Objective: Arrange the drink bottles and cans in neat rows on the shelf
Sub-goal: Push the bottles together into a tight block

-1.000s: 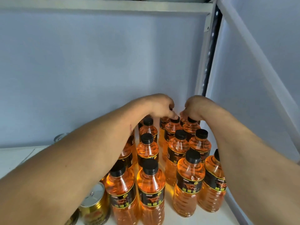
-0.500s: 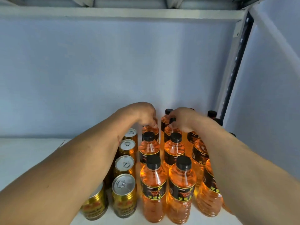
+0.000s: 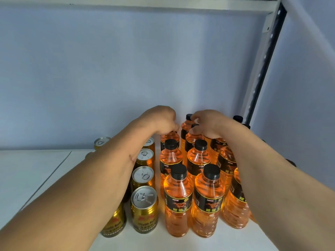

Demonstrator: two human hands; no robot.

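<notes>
Several orange drink bottles (image 3: pixel 177 201) with black caps and black labels stand in rows on the right of the white shelf (image 3: pixel 36 174). Gold cans (image 3: pixel 144 211) with silver tops stand in rows to their left. My left hand (image 3: pixel 159 120) is closed over the cap of a bottle (image 3: pixel 169 139) in the back of the leftmost bottle row. My right hand (image 3: pixel 208 124) grips the top of a back bottle (image 3: pixel 193 140) in the row beside it, and its fingers touch the rearmost bottle's cap (image 3: pixel 188 116). My forearms hide part of the cans and the right bottles.
The blue back wall (image 3: pixel 108 78) stands right behind the rear bottles. A grey perforated shelf post (image 3: pixel 261 69) rises at the back right corner, and a side wall closes the right. The shelf surface stretches to the left of the cans. A metal rail runs overhead.
The view has shifted right and down a little, showing more cans on the left. Both hands stay on the back bottles, with my right hand now reaching toward the rearmost cap.
</notes>
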